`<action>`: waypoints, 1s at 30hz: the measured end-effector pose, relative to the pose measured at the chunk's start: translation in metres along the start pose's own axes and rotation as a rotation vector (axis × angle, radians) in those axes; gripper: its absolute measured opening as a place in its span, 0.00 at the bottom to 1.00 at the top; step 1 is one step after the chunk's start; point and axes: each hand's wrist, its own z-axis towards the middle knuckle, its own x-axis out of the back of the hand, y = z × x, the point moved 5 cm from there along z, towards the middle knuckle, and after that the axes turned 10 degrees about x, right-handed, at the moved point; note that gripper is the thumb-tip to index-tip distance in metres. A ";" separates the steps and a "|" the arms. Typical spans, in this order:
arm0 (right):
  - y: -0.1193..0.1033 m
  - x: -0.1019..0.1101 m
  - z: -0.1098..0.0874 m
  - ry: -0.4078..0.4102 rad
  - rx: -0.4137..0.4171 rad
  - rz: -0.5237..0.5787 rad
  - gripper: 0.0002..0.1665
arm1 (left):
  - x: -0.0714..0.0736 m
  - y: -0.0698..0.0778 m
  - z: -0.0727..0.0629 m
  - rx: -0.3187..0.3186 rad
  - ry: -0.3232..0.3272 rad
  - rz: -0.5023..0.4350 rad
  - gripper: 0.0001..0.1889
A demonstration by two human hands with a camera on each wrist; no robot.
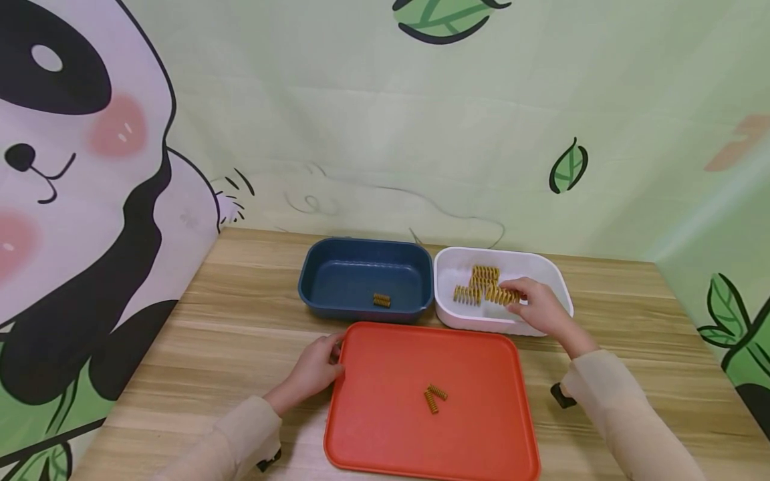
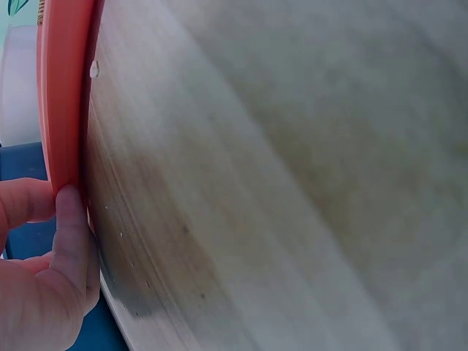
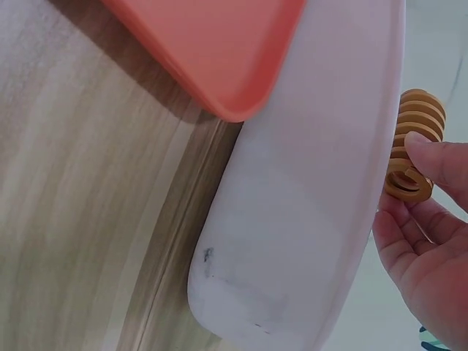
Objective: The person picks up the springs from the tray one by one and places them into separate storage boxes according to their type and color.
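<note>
While the right hand [image 1: 535,308] pinches one gold spring [image 1: 502,295], three large springs [image 1: 468,295] lie just left of it in one white bin [image 1: 481,323]; the left hand [image 1: 313,364] grips one red tray [image 1: 385,427], two small springs [image 1: 431,402] on it to that hand's right.

With the red tray [image 1: 391,361] as landmark, we find free passage over its surface, around two small springs [image 1: 431,402] near its middle. At its left edge, the left hand [image 1: 314,366] blocks entry. Behind it, we must clear the rims of the adjoining blue bin [image 1: 339,277] and white bin [image 1: 475,321]; the right hand [image 1: 540,307] obstructs the latter. Right of the tray, the right sleeve [image 1: 619,404] narrows our passage.
</note>
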 end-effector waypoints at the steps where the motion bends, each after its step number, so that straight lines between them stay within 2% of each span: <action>1: 0.001 0.000 0.000 0.001 0.000 0.000 0.21 | 0.000 0.000 0.000 0.001 0.000 0.000 0.27; 19: 0.016 -0.009 0.005 -0.011 -0.039 0.009 0.21 | 0.002 0.003 -0.001 0.003 -0.005 -0.014 0.28; 30: 0.023 -0.012 0.008 -0.053 -0.081 0.015 0.21 | 0.002 0.003 -0.002 -0.006 0.006 -0.029 0.28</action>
